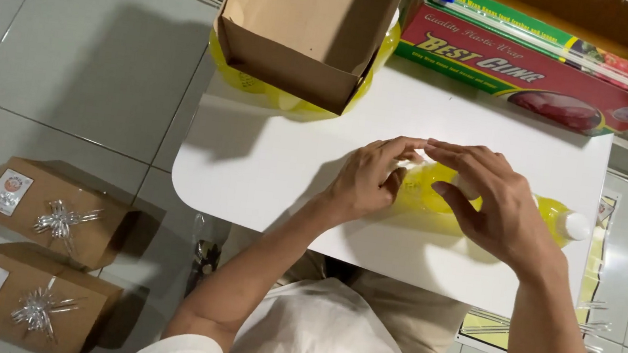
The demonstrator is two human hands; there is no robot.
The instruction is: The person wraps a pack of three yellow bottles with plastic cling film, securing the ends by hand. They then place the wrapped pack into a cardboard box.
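An open cardboard box (pixel 300 31) stands on the white worktop (pixel 252 161), over yellow bottles (pixel 238 75). A cling-wrap carton (pixel 535 68) lies at the far edge. Two ribboned brown boxes (pixel 46 215) rest on the tiled floor (pixel 89 53).

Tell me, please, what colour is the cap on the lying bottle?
White, on the yellow plastic bottle's cap; clearest in the head view.
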